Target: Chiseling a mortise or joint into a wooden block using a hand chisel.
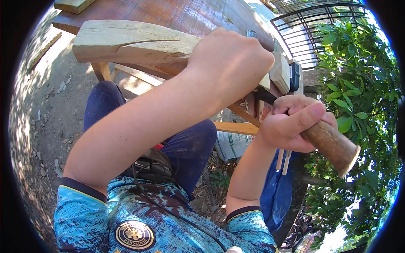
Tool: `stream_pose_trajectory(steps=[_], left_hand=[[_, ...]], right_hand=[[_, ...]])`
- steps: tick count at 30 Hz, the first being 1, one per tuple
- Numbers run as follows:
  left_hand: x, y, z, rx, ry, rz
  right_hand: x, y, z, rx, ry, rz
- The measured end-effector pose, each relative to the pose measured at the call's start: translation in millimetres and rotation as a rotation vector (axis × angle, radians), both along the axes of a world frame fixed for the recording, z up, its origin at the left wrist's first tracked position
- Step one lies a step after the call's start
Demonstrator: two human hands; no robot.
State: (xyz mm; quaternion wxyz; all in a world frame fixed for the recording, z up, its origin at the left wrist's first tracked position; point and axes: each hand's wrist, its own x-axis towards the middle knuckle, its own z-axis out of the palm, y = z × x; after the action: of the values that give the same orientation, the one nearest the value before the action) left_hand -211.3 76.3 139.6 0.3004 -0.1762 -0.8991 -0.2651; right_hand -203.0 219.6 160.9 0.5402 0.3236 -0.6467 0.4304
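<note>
Timber (130, 42) runs lengthwise leftward from the nearer left hand (232, 61), grip hidden from me; the right hand (295, 124) clenches a wooden handle (332, 146).

A pale timber beam (130, 41) lies lengthwise along the near edge of the bench (181, 14), its blunt, squared end close to the left near corner. A long, slightly curved split (or perhaps a cut) runs along its upper face, and the wood is roughened toward the covered stretch at the middle. Off the near edge, toward the right end, a wood-handled tool (331, 145) is held aslant: dark metal shank toward the beam, round brown handle flaring outward to a pale, frayed butt. Its working tip is hidden.
</note>
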Motion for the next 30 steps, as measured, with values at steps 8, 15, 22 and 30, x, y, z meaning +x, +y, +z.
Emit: stream_pose_trajectory(steps=[8,15,22,30], left_hand=[[1,0,1,0.06,0.015,-0.02],[4,-1,2,0.101,0.005,-0.022],[10,-7,9,0.08,-0.09,-0.074],[6,-6,8,0.126,-0.062,-0.11]], right_hand=[[-5,-9,-1,-0.097,-0.08,-0.03],[-3,-2,-8,0.081,0.098,-0.006],[5,-3,-9,0.255,0.155,-0.046],[-1,-3,2,0.235,0.058,-0.148]])
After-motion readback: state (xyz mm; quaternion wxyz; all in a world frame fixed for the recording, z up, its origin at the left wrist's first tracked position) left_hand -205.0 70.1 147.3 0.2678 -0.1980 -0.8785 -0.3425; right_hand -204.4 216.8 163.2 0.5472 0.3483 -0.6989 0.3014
